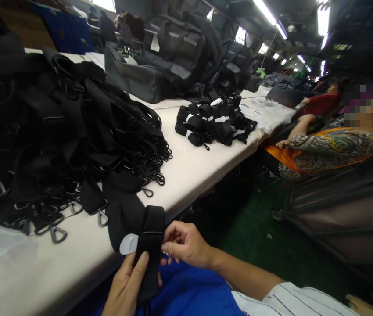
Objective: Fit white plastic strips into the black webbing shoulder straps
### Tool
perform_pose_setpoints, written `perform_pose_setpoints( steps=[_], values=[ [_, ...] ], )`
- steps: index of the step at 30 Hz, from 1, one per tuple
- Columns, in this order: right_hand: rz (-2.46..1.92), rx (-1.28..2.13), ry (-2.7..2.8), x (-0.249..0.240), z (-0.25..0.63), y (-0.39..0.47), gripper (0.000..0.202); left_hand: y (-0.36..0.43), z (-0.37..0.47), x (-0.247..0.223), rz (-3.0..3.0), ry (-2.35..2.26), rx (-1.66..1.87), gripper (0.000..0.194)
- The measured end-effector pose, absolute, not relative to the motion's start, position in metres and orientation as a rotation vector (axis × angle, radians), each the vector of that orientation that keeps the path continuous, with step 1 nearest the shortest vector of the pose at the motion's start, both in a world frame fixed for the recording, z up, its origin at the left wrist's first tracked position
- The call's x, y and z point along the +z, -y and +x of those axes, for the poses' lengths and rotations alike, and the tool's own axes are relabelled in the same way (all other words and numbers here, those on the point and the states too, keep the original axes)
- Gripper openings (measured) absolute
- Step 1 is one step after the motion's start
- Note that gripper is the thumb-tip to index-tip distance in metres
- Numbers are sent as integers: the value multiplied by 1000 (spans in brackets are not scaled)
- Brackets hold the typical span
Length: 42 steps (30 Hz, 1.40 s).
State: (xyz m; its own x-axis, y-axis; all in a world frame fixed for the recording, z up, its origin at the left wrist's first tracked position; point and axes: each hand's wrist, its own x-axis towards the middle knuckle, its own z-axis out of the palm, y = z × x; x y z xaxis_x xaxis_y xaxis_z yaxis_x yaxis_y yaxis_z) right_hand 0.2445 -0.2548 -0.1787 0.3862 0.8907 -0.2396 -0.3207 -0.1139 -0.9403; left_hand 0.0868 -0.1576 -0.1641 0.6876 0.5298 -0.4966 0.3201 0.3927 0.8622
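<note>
A folded black webbing strap (152,263) with a slider buckle (151,237) is held upright over the table's front edge. My left hand (130,281) is closed around its lower part, thumb across the front. A white oval piece (129,244) shows beside the strap, just above that thumb. My right hand (188,245) is pinched closed at the strap's right edge. Something small and white shows at its fingertips, too small to name. Behind the held strap, a wide black strap pad (120,202) lies on the table.
A large heap of black straps (68,131) with metal hooks covers the table's left. Bundled straps with white bands (217,120) lie farther back. Black bags (180,52) stand behind them. At right are a co-worker in patterned sleeves (331,149) and a large cart (344,210).
</note>
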Motion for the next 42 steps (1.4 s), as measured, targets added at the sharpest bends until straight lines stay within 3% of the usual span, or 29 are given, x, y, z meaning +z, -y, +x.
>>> perform_pose_setpoints(
  steps=[4, 13, 18, 23, 26, 36, 42],
  values=[
    [-1159, 1201, 572, -180, 238, 265, 41, 157, 87, -168, 1312, -885, 169, 56],
    [-904, 1381, 674, -183, 246, 283, 61, 154, 81, -164, 1149, -943, 138, 50],
    [-1362, 860, 1269, -190, 246, 275, 28, 153, 80, -181, 1408, -878, 160, 50],
    [-1650, 191, 1682, -182, 241, 276, 16, 163, 77, -201, 1566, -882, 132, 52],
    [-1693, 25, 1815, -175, 239, 277, 14, 170, 76, -204, 1561, -881, 205, 48],
    [-1714, 516, 1457, -206, 241, 278, 13, 173, 74, -215, 1504, -691, 139, 37],
    [-1735, 665, 1171, -204, 224, 281, 13, 181, 70, -220, 1199, -737, 135, 51]
  ],
)
